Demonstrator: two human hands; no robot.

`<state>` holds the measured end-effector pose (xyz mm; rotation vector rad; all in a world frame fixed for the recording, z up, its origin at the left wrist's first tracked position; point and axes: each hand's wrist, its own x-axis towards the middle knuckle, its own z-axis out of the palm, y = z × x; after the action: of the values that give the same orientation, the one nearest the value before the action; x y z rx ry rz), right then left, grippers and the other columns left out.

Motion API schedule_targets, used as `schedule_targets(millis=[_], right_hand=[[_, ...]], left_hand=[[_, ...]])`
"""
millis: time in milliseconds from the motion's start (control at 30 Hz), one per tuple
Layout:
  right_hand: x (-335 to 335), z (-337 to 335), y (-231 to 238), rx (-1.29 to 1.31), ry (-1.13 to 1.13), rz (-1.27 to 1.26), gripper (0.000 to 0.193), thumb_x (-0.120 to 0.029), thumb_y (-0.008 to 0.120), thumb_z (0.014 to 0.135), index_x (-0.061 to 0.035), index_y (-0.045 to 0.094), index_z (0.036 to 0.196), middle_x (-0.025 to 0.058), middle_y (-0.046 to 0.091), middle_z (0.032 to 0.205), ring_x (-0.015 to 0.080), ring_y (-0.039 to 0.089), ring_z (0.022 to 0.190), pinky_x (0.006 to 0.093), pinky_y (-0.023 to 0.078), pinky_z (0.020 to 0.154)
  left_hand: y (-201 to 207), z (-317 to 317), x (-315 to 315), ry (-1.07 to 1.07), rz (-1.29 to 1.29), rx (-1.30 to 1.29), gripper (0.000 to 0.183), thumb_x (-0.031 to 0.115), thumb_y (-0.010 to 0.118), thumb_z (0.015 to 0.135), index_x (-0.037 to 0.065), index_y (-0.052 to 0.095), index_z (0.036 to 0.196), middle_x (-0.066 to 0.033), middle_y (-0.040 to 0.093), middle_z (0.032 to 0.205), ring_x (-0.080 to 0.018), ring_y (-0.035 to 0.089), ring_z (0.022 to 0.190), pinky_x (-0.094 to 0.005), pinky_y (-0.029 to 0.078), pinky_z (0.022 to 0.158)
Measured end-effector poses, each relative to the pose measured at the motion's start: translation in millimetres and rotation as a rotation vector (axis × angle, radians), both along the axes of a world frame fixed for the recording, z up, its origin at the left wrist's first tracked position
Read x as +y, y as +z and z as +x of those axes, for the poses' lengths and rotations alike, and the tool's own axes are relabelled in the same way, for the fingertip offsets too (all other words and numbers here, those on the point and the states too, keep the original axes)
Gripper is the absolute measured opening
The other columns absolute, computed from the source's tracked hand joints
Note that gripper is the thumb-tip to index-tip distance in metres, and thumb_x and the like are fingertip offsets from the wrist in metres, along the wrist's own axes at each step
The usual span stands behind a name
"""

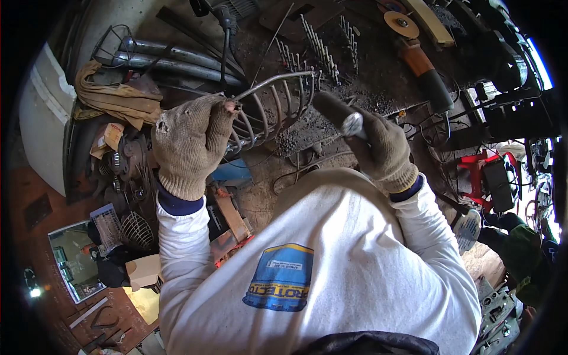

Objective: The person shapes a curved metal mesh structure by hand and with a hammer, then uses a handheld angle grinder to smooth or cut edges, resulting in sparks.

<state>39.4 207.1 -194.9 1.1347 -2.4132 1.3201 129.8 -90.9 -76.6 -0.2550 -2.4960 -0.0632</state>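
My left hand (pixel 192 145), in a worn brown knitted glove with a hole at a fingertip, is closed on the end of a curved metal grille (pixel 269 109). The grille is a bent frame with several parallel rods, held tilted above the dark worktop. My right hand (pixel 381 145), gloved alike, is closed around a short object with a round silvery end (pixel 352 124). The rest of that object is hidden or too dark to name. My right hand is to the right of the grille, apart from it.
An angle grinder (pixel 420 65) with a tan disc lies at the far right. Several metal rod pieces (pixel 322 50) stand in rows on the worktop (pixel 370 89). Steel tubes (pixel 177 59) and a tan cloth (pixel 112 92) lie at far left. A red stool (pixel 473 177) stands right.
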Motion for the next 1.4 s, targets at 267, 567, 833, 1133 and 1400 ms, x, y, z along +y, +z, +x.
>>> schedule_targets(millis=[267,567,833,1133,1400], right_hand=[[-2.0,6.9,25.5,0.303,0.102,0.179,0.063,-0.028,0.080,0.077,-0.0045,0.059,0.132,0.0111,0.068,0.089,0.0274,0.070,0.072,0.0389,0.055,0.059],[-3.1,11.3,27.8,0.288,0.038,0.270,0.065,-0.026,0.079,0.077,-0.0076,0.058,0.136,0.0106,0.065,0.083,0.0294,0.066,0.069,0.0407,0.053,0.058],[3.1,7.6,19.0,0.223,0.011,0.055,0.064,-0.024,0.081,0.078,-0.0045,0.058,0.134,0.0115,0.068,0.085,0.0298,0.068,0.067,0.0395,0.055,0.057],[3.7,15.2,41.5,0.354,0.103,-0.008,0.069,-0.035,0.079,0.078,0.0009,0.057,0.133,0.0098,0.063,0.076,0.0249,0.067,0.066,0.0391,0.054,0.056],[8.9,24.5,24.8,0.133,0.031,0.235,0.058,-0.024,0.077,0.081,-0.0042,0.058,0.133,0.0118,0.067,0.083,0.0288,0.069,0.068,0.0390,0.055,0.056]], left_hand=[[12.5,-7.4,15.7,-0.032,-0.146,-0.042,0.029,0.036,0.065,0.097,0.009,0.068,0.085,-0.0081,0.068,0.073,-0.0280,0.068,0.063,-0.0387,0.053,0.056],[11.9,-4.3,13.1,0.086,-0.236,-0.254,0.020,0.026,0.069,0.095,0.006,0.071,0.093,-0.0118,0.072,0.082,-0.0298,0.071,0.073,-0.0384,0.055,0.063],[10.9,-14.3,5.5,-0.092,-0.153,-0.075,0.032,0.035,0.063,0.098,0.011,0.066,0.079,-0.0082,0.063,0.066,-0.0285,0.064,0.057,-0.0394,0.050,0.051],[9.6,-20.8,4.9,-0.107,-0.183,-0.090,0.032,0.035,0.064,0.098,0.011,0.066,0.076,-0.0084,0.061,0.063,-0.0283,0.061,0.054,-0.0382,0.048,0.049],[1.3,-19.0,-4.8,-0.107,-0.474,-0.027,0.028,0.034,0.067,0.094,0.013,0.064,0.076,-0.0044,0.058,0.062,-0.0232,0.062,0.056,-0.0361,0.049,0.046]])
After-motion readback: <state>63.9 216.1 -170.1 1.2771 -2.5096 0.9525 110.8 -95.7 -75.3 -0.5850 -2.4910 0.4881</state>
